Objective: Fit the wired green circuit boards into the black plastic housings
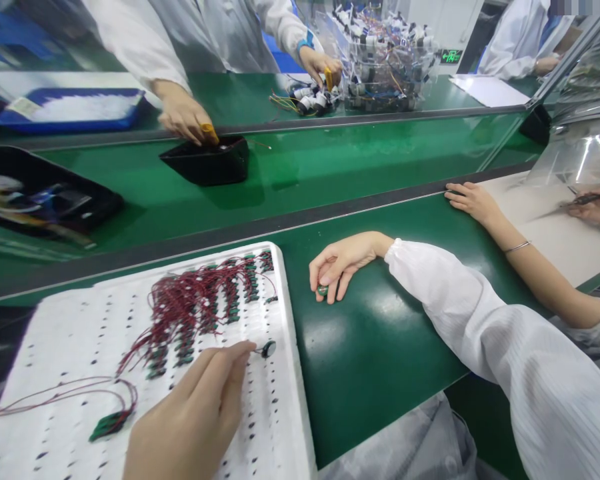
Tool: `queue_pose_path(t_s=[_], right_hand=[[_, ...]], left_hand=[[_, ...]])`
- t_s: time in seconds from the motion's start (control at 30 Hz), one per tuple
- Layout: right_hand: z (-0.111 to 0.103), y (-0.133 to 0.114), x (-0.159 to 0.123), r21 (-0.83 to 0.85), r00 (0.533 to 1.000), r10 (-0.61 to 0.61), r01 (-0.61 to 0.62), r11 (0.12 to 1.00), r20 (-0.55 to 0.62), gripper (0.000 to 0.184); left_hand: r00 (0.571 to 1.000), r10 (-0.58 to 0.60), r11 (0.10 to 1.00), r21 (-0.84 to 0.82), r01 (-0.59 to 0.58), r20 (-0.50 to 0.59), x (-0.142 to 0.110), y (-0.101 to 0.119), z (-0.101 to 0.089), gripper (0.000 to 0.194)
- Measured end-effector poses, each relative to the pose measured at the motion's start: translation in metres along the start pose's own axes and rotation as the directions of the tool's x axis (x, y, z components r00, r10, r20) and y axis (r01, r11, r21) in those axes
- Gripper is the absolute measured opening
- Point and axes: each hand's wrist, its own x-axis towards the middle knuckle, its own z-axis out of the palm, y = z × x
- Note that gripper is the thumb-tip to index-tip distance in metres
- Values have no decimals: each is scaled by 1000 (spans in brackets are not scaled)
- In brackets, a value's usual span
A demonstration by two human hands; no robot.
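Observation:
My left hand [195, 413] is closed over the white foam tray [40, 340], thumb and fingertips pinching a small round part [269, 349] with a pale face and dark rim. My right hand [347, 263] rests on the green tabletop to the tray's right, fingers curled round a small green round piece [323, 290], mostly hidden. Rows of small green boards [230, 303] with tangled dark red wires [185, 300] stand in the tray's slots. A loose green part [109, 425] with long red wires lies at the tray's left.
Across the green divider, a co-worker's hands [183, 117] work near a black bin [207, 160] and white parts with wires [313, 99]. A clear box [385, 67] stands there. At right, another person's forearm [540, 260] rests beside a pale board [570, 233].

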Motion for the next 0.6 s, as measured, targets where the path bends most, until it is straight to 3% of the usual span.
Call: queue_pose_path(t_s=[0.2, 0.33, 0.6], right_hand=[[0, -1, 0, -2, 1000, 4, -4, 1000, 2, 59], [1, 0, 0, -7, 1000, -1, 1, 1000, -4, 60], [1, 0, -2, -20, 1000, -7, 7, 1000, -14, 58]], left_hand=[[995, -94, 990, 109, 92, 14, 1, -3, 1, 22], [988, -132, 972, 207, 114, 75, 3, -10, 8, 35], [957, -200, 972, 165, 167, 210, 1, -15, 12, 46]])
